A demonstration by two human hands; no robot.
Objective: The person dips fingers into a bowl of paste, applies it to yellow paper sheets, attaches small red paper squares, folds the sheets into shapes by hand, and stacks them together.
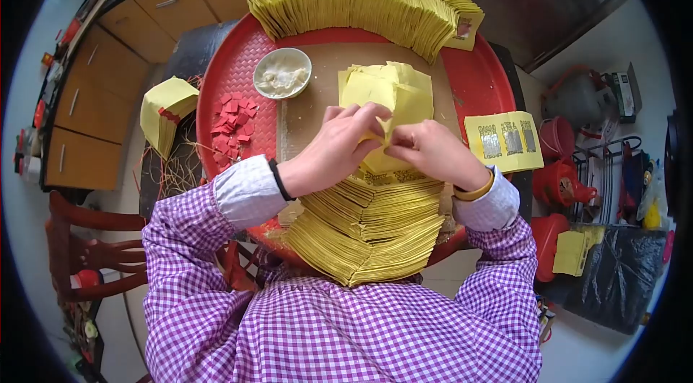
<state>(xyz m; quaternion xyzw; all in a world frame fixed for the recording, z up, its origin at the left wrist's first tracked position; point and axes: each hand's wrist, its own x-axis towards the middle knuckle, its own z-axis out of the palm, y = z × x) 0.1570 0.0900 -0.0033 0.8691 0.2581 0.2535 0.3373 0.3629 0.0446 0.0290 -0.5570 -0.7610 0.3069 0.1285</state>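
Observation:
My left hand [333,146] and my right hand [442,152] meet over the middle of the tray, fingers pinched on a sheet of yellow paper [381,160]. The exact fold between the fingertips is partly hidden. Just beyond them lie more loose yellow paper sheets [415,90] on a brown board [325,58]. Nearest my body, a thick stack of folded yellow paper [368,231] fans out below both hands. To the left are a pile of small red paper pieces [233,123] and a white bowl of pale paste [282,73].
Along the far rim of the round red tray [480,87] stands a long curved row of folded yellow papers [361,0]. Printed yellow sheets [503,141] overhang the right rim. A yellow bundle [167,112] sits at left, near a wooden chair [94,246].

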